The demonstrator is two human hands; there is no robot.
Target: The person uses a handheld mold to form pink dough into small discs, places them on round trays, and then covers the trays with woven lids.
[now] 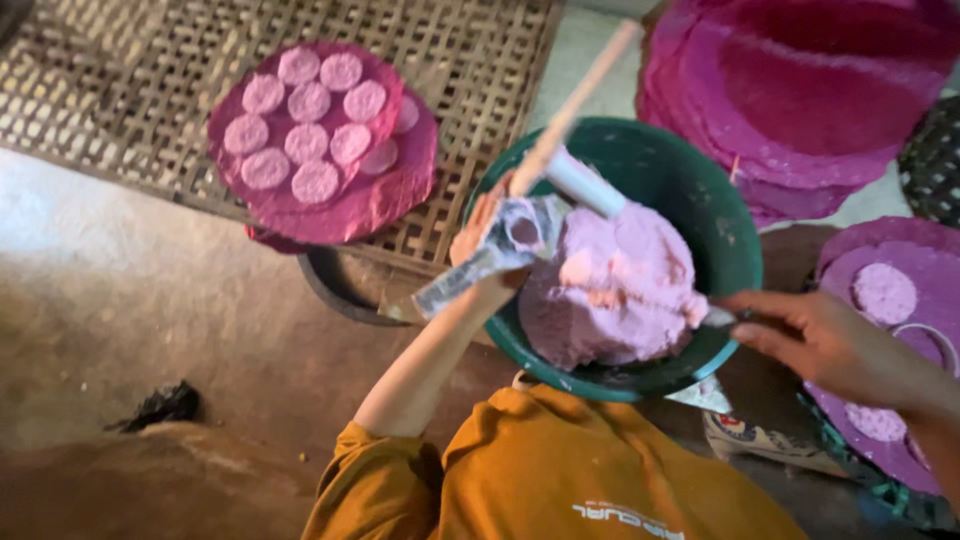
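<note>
The person's right hand (830, 345), fingers drawn together though its grip is unclear, touches the rim of a green round bowl (735, 250) holding pale pink dough (615, 290); the left hand is out of view. An orange-shirted co-worker's hand (478, 232) clasps a metal tool (500, 248).

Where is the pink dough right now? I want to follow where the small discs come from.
In the head view the pink dough sits heaped in the green bowl, right of centre, between the left hand and the right hand.
</note>
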